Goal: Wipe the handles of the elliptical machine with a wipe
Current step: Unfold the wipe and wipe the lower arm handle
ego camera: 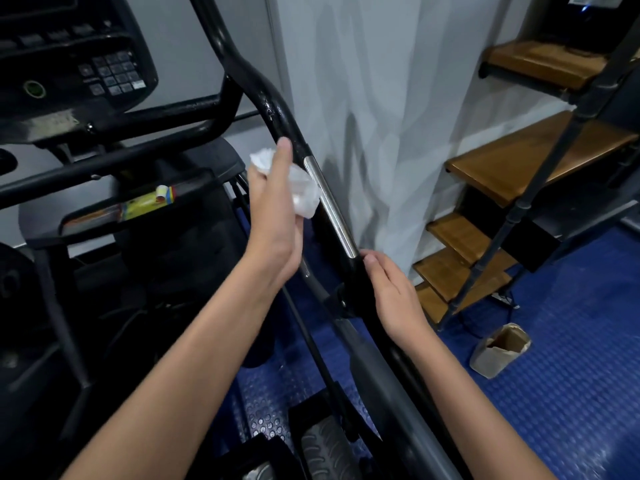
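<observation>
While the right hand [391,299] rests on the black lower stretch of the elliptical's right handle [273,102], thumb along the tube just below the chrome sleeve [330,206] and fingers wrapped behind as far as can be seen, the left hand [273,216] holds a crumpled white wipe [304,192] just beside that sleeve, fingers fairly straight with the wad pinched against them. Whether the wipe touches the metal cannot be told; it looks barely apart. To do this pass well, the left hand should probably fold the wipe round the tube and drag it along the length, turning the wrist to reach the wall side, while the right steadies the bar against swinging. Farther up, the black bend shows pale specks that likely need firmer rubbing. Beyond sit the console [76,64], a grey wall and wooden stairs [519,161].
</observation>
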A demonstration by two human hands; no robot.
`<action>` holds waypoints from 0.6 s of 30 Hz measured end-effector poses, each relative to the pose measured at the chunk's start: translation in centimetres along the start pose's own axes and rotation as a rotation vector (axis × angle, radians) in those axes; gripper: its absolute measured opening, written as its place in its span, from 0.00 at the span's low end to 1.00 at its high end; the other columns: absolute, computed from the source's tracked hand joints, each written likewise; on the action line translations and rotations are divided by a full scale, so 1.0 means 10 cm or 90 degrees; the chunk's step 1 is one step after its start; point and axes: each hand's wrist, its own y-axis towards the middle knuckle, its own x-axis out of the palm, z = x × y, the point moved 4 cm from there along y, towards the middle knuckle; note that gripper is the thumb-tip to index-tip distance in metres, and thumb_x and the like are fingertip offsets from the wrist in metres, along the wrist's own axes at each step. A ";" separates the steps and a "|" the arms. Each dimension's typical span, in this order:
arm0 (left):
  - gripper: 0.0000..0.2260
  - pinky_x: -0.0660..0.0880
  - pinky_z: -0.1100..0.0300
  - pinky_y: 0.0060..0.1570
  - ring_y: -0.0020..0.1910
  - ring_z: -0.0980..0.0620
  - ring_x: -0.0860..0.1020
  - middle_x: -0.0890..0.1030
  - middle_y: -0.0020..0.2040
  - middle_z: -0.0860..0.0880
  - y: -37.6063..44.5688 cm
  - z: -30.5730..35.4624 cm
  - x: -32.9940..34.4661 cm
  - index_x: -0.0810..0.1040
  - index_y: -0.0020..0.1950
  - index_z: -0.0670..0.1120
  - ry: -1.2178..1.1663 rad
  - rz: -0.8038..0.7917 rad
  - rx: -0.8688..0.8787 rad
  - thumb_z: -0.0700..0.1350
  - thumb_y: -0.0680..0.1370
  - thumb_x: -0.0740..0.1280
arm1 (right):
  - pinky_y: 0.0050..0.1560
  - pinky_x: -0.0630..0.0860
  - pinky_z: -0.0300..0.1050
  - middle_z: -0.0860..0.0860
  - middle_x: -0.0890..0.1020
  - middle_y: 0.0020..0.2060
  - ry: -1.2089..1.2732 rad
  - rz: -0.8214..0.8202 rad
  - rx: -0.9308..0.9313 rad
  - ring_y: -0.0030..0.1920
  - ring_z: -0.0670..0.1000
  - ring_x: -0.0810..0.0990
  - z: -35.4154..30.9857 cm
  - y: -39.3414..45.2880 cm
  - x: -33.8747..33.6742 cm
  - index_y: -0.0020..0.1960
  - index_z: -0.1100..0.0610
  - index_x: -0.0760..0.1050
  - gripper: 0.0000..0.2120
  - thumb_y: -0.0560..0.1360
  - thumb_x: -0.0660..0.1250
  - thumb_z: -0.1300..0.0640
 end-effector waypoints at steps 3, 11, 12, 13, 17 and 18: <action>0.13 0.79 0.62 0.45 0.44 0.54 0.81 0.83 0.43 0.51 0.00 0.06 -0.03 0.75 0.55 0.45 -0.114 -0.051 -0.080 0.52 0.85 0.55 | 0.54 0.69 0.27 0.38 0.82 0.53 0.047 -0.007 -0.034 0.55 0.33 0.77 -0.13 0.18 0.02 0.62 0.44 0.78 0.14 0.86 0.55 0.47; 0.21 0.78 0.50 0.64 0.62 0.45 0.82 0.83 0.62 0.43 -0.16 0.05 -0.17 0.69 0.73 0.43 0.050 -0.030 -0.011 0.34 0.81 0.67 | 0.54 0.80 0.57 0.55 0.87 0.49 0.309 -0.099 0.082 0.47 0.53 0.85 -0.09 0.38 0.09 0.56 0.49 0.84 0.20 0.85 0.55 0.44; 0.21 0.79 0.51 0.62 0.60 0.47 0.83 0.85 0.60 0.44 -0.18 0.07 -0.17 0.70 0.73 0.43 0.060 -0.036 -0.004 0.35 0.81 0.68 | 0.54 0.79 0.59 0.57 0.86 0.49 0.321 -0.113 0.089 0.48 0.55 0.84 -0.06 0.39 0.11 0.56 0.49 0.84 0.19 0.84 0.55 0.44; 0.20 0.79 0.51 0.60 0.59 0.48 0.84 0.86 0.58 0.46 -0.19 0.09 -0.16 0.70 0.72 0.43 0.065 -0.040 0.001 0.37 0.81 0.69 | 0.53 0.78 0.59 0.57 0.86 0.48 0.330 -0.119 0.091 0.47 0.55 0.84 -0.04 0.40 0.13 0.56 0.48 0.84 0.19 0.84 0.56 0.43; 0.17 0.82 0.53 0.55 0.53 0.49 0.86 0.87 0.52 0.47 -0.20 0.18 -0.11 0.72 0.70 0.46 0.079 -0.079 0.029 0.41 0.81 0.68 | 0.57 0.78 0.55 0.49 0.87 0.45 0.278 -0.100 0.071 0.48 0.51 0.84 -0.09 0.47 0.17 0.50 0.43 0.85 0.18 0.83 0.57 0.43; 0.16 0.82 0.53 0.54 0.51 0.49 0.86 0.87 0.51 0.47 -0.18 0.21 -0.08 0.72 0.68 0.46 0.087 -0.091 0.039 0.41 0.81 0.68 | 0.60 0.77 0.56 0.49 0.87 0.46 0.270 -0.097 0.059 0.50 0.51 0.84 -0.12 0.51 0.18 0.50 0.43 0.85 0.17 0.83 0.57 0.43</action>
